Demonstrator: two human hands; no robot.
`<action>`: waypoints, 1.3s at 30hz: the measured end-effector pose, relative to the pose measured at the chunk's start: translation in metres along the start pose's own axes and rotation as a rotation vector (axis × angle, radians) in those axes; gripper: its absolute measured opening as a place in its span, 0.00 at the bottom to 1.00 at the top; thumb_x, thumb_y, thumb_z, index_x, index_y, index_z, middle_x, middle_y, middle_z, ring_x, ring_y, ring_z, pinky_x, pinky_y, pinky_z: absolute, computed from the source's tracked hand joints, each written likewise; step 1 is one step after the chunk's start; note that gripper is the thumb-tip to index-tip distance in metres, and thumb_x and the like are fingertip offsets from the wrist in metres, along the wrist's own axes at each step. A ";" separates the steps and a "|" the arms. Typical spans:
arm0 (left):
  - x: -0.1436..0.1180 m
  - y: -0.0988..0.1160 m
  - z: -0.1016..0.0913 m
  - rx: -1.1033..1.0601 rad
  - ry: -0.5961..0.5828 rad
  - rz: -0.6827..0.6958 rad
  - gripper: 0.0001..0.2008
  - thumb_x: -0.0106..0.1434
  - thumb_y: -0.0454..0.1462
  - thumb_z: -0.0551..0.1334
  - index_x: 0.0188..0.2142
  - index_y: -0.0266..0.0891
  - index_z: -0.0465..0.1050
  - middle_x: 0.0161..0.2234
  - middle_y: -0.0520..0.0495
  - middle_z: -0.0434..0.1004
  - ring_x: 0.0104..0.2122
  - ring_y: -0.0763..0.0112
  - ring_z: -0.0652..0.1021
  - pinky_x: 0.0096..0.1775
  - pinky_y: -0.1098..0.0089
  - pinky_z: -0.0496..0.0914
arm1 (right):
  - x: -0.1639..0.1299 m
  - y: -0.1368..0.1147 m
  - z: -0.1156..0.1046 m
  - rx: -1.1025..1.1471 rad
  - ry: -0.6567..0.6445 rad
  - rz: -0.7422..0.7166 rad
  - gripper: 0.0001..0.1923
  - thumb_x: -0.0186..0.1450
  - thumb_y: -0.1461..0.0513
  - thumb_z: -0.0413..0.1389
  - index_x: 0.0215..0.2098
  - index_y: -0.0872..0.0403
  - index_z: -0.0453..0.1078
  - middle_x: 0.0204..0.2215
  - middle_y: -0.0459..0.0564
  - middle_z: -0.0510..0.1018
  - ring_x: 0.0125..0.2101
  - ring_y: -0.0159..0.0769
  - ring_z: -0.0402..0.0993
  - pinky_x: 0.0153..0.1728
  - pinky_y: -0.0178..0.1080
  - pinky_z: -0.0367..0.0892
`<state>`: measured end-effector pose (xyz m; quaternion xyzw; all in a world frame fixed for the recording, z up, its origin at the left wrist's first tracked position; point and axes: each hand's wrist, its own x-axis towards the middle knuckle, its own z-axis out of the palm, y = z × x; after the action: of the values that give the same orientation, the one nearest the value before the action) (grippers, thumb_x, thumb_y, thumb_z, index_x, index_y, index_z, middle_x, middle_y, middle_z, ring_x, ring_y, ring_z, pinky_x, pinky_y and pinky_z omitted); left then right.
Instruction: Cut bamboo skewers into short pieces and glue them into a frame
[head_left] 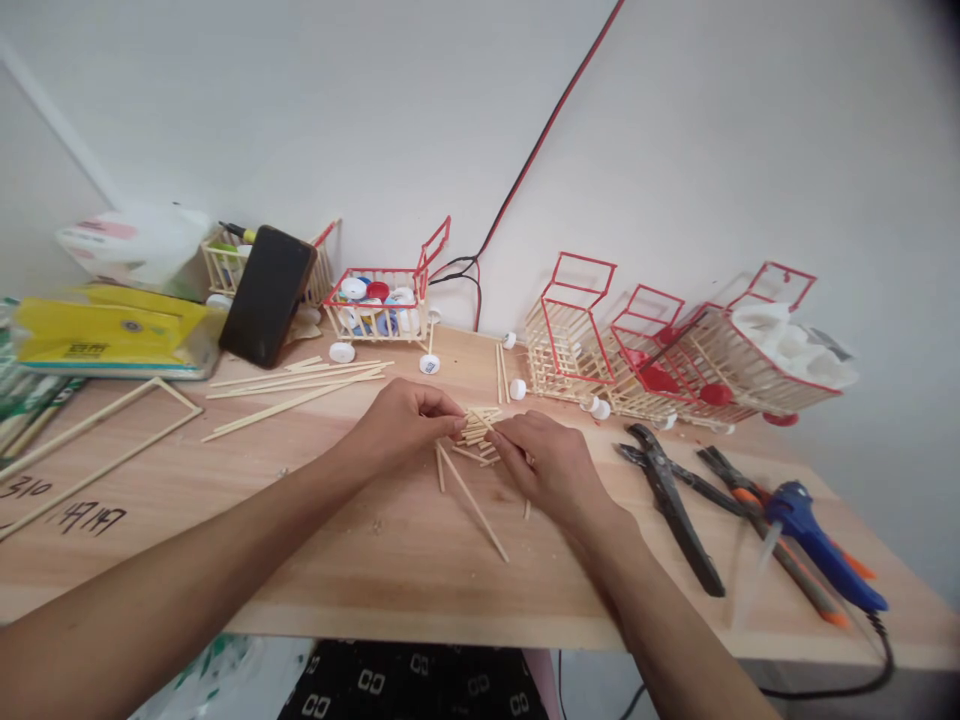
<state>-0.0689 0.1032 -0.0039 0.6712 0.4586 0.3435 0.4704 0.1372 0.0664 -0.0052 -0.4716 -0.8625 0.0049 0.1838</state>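
Note:
My left hand (405, 425) is closed in a pinch at the left side of a small pile of short wooden sticks (477, 430). From the right, my right hand (553, 462) pinches at the same pile, thumb and forefinger on a short stick. What exactly lies between the left fingertips is too small to tell for sure, but stick ends show there. A longer wooden stick (474, 505) slants toward me below the hands. Longer loose sticks (300, 385) lie behind my left forearm.
Model carts of sticks with red trim (386, 305) line the wall, including a cart (570, 330) farther right. A phone (270, 295) leans near a yellow packet (112, 330). Pliers (671, 505) and a blue glue gun (829, 545) lie right. A stick frame (105, 430) lies left.

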 end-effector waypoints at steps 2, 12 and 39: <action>0.000 -0.001 0.000 0.009 0.003 0.013 0.05 0.52 0.35 0.64 0.27 0.35 0.79 0.25 0.49 0.81 0.27 0.71 0.77 0.32 0.73 0.68 | 0.000 0.000 0.000 -0.001 0.004 0.000 0.16 0.70 0.60 0.45 0.28 0.54 0.67 0.25 0.48 0.73 0.30 0.34 0.66 0.31 0.35 0.55; 0.000 -0.003 0.000 0.058 0.007 0.050 0.06 0.53 0.36 0.63 0.25 0.36 0.79 0.25 0.49 0.80 0.28 0.71 0.77 0.33 0.73 0.67 | 0.001 0.000 0.001 0.015 0.011 0.001 0.15 0.70 0.60 0.45 0.28 0.53 0.66 0.25 0.48 0.73 0.30 0.34 0.67 0.31 0.34 0.55; -0.001 -0.001 0.002 0.080 0.020 0.026 0.06 0.53 0.36 0.63 0.26 0.36 0.79 0.25 0.49 0.80 0.28 0.70 0.76 0.32 0.73 0.66 | 0.000 0.001 0.003 0.037 0.035 0.037 0.12 0.69 0.58 0.47 0.34 0.53 0.70 0.28 0.49 0.75 0.31 0.34 0.69 0.31 0.34 0.57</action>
<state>-0.0683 0.1018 -0.0058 0.6920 0.4678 0.3375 0.4341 0.1366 0.0676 -0.0084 -0.4841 -0.8499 0.0162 0.2076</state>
